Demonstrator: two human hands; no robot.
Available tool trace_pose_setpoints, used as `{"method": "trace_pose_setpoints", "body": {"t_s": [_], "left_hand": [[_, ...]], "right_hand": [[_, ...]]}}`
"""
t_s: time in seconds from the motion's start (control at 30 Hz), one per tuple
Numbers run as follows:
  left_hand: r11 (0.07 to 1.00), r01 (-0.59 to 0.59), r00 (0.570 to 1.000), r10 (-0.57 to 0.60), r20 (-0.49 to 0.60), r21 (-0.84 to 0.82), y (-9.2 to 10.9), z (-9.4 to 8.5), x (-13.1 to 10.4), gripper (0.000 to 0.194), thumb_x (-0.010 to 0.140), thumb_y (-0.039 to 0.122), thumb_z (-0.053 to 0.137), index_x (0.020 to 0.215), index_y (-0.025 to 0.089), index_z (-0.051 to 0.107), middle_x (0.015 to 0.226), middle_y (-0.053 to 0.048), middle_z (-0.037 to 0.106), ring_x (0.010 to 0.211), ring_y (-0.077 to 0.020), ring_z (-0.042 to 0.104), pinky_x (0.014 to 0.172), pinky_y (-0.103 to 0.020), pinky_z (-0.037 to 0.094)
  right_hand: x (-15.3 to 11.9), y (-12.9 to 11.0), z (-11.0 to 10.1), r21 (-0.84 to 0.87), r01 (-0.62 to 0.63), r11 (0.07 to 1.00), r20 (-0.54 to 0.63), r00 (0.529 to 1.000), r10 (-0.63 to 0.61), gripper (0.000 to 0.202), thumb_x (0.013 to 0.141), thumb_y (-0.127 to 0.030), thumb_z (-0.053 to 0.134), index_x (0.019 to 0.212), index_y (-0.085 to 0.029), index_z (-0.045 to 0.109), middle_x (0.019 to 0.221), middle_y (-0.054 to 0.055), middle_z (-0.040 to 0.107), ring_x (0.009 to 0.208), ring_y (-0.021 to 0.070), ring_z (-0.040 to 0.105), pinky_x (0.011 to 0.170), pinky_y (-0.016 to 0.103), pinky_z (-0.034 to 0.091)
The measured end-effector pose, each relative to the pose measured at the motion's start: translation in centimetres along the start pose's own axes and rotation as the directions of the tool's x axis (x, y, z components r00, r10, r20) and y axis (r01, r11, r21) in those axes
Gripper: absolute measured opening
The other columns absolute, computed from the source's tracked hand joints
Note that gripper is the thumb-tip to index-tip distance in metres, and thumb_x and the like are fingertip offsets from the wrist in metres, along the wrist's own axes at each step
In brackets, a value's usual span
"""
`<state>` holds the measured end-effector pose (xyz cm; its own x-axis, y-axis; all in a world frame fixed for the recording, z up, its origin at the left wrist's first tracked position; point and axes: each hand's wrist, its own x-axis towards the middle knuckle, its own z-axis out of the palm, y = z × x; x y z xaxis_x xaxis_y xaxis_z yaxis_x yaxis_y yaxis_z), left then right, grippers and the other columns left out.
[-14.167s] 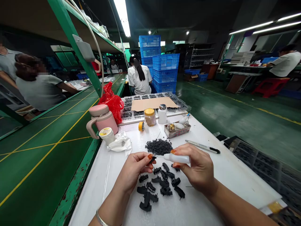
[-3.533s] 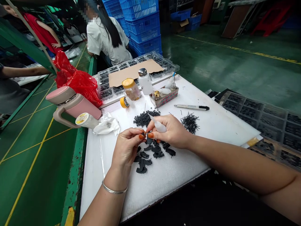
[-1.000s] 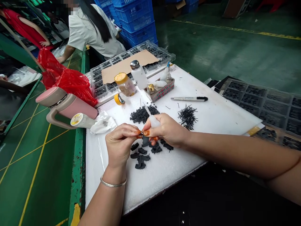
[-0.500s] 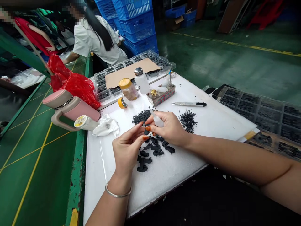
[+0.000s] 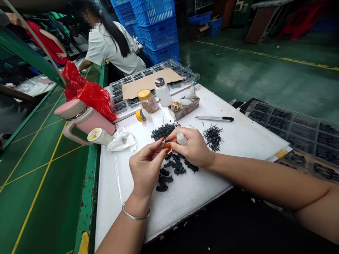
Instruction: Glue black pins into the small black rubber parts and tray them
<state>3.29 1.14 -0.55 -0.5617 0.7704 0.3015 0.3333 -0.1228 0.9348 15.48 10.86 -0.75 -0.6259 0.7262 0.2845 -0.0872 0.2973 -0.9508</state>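
My left hand (image 5: 145,167) is closed in a pinch, its fingertips meeting those of my right hand; what it pinches is too small and hidden to name. In my right hand (image 5: 194,146) a small white squeeze bottle (image 5: 181,138) is held, its thin tip pointing up and away. Just behind the fingertips lies a pile of small black rings (image 5: 162,131). Molded black parts (image 5: 162,183) are scattered on the white tabletop (image 5: 127,194) below my hands. Thin black pins (image 5: 213,137) form a heap right of my right hand.
A pen (image 5: 214,119), a small box of bottles (image 5: 187,110), a yellow-lidded jar (image 5: 147,101), a tape roll (image 5: 140,115), a tissue (image 5: 123,140) and a pink mug (image 5: 97,123) stand around. Compartment trays (image 5: 299,123) lie right and behind. A person in white (image 5: 113,46) sits at the back left.
The whole view has shifted slightly, so the scene sits a little further right. My fingertips have drawn closer together, and the dark piece seen between them before is now mostly hidden.
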Motion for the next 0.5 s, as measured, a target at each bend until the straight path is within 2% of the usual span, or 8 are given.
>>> {"method": "trace_pose_setpoints", "body": {"t_s": [0.17,0.3,0.5], "left_hand": [[1.000,-0.026,0.999,0.026,0.044,0.016,-0.11,-0.19,0.07,0.026,0.066,0.021,0.079,0.092,0.020,0.073,0.087,-0.004,0.072,0.076,-0.0199,0.069,0.071,-0.029,0.060],[0.999,0.039,0.997,-0.038,0.068,-0.020,0.11,-0.40,0.24,0.031,0.068,0.022,0.078,0.098,0.020,0.072,0.086,-0.005,0.072,0.073,-0.0186,0.069,0.068,-0.027,0.059],[0.991,0.121,0.992,-0.119,0.032,-0.064,0.36,-0.76,0.72,0.036,0.067,0.025,0.079,0.100,0.015,0.071,0.082,-0.008,0.072,0.066,-0.0187,0.067,0.065,-0.029,0.059]], "right_hand": [[-0.17,0.21,-0.02,0.029,-0.007,1.000,-0.007,1.000,0.007,0.008,0.078,-0.022,0.063,0.084,-0.016,0.065,0.075,0.003,0.066,0.066,0.0139,0.059,0.060,0.024,0.045],[0.13,0.17,0.02,0.059,-0.016,0.998,0.008,1.000,0.016,0.014,0.078,-0.028,0.065,0.085,-0.016,0.064,0.074,0.002,0.065,0.066,0.0137,0.059,0.060,0.024,0.046],[0.71,-0.12,-0.25,0.157,-0.050,0.986,0.081,0.996,0.038,0.028,0.076,-0.035,0.069,0.094,-0.017,0.059,0.067,0.000,0.065,0.063,0.0131,0.061,0.064,0.025,0.049]]}}
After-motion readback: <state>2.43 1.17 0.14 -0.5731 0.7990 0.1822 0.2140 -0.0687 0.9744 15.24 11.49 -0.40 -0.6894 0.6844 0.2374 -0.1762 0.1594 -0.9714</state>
